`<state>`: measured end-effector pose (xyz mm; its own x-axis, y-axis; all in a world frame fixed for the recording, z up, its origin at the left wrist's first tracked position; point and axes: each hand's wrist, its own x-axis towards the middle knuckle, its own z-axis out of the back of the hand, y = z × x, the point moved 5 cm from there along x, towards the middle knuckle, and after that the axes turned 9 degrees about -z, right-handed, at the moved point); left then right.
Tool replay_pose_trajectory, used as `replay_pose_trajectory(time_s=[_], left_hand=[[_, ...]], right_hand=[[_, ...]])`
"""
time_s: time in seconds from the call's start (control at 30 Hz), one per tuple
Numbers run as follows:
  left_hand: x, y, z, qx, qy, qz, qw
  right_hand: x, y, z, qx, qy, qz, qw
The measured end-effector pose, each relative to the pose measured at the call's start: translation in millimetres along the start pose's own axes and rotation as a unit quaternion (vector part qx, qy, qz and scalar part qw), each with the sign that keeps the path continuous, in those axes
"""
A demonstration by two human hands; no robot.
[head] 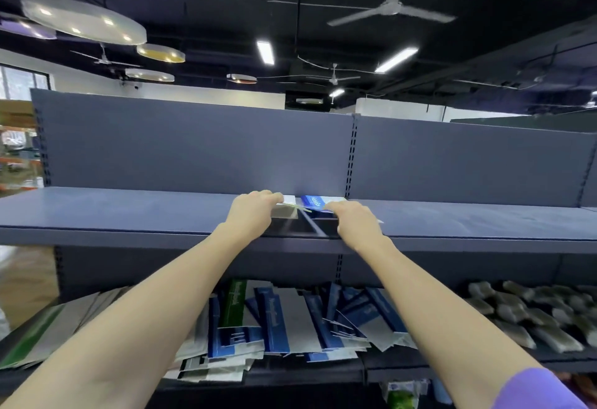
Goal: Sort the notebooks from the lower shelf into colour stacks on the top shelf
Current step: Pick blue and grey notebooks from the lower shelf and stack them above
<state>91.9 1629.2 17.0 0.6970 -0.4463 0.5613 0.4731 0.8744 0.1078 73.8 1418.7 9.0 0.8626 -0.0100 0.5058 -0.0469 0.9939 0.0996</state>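
Two hands (250, 211) (353, 223) rest on notebooks (313, 202) atop the top shelf (129, 211).

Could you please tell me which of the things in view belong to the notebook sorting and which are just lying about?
Part of the job:
left hand on the green notebook
right hand on the blue notebook
top shelf
notebook pile on the lower shelf

Just lying about:
grey packets
ceiling fan

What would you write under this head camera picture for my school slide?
Both hands, left and right, set notebooks on the top shelf; more wait in a pile below.
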Motion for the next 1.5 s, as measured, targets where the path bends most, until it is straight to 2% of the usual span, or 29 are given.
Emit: replay_pose_trajectory(time_s=[0.07,0.17,0.33,0.43,0.6,0.87,1.03,1.23,1.4,1.5], left_hand=[[12,10,-13,-0.010,0.031,-0.007,0.999],[28,22,-31,-0.027,0.075,-0.016,0.997],[46,31,-53,-0.036,0.118,-0.049,0.991],[51,36,-62,-0.059,0.110,-0.052,0.991],[55,38,-68,-0.101,0.084,-0.032,0.991],[57,42,-71,-0.117,0.060,-0.019,0.991],[57,44,-75,-0.133,0.062,-0.015,0.989],[55,45,-77,-0.140,0.066,-0.018,0.988],[55,47,-80,-0.153,0.079,-0.007,0.985],[55,46,-76,-0.160,0.056,-0.005,0.986]], right_hand=[[10,3,-13,-0.001,0.068,-0.027,0.997],[21,3,-27,0.042,0.128,-0.077,0.988],[42,1,-36,0.114,0.150,-0.116,0.975],[51,-1,-43,0.135,0.172,-0.134,0.967],[60,4,-52,0.095,0.220,-0.131,0.962],[71,3,-63,0.092,0.193,-0.129,0.968],[77,-8,-64,0.131,0.209,-0.151,0.957],[81,-10,-70,0.122,0.216,-0.137,0.959],[70,4,-54,0.212,0.151,-0.072,0.963],[63,32,-42,0.195,0.134,-0.010,0.972]])
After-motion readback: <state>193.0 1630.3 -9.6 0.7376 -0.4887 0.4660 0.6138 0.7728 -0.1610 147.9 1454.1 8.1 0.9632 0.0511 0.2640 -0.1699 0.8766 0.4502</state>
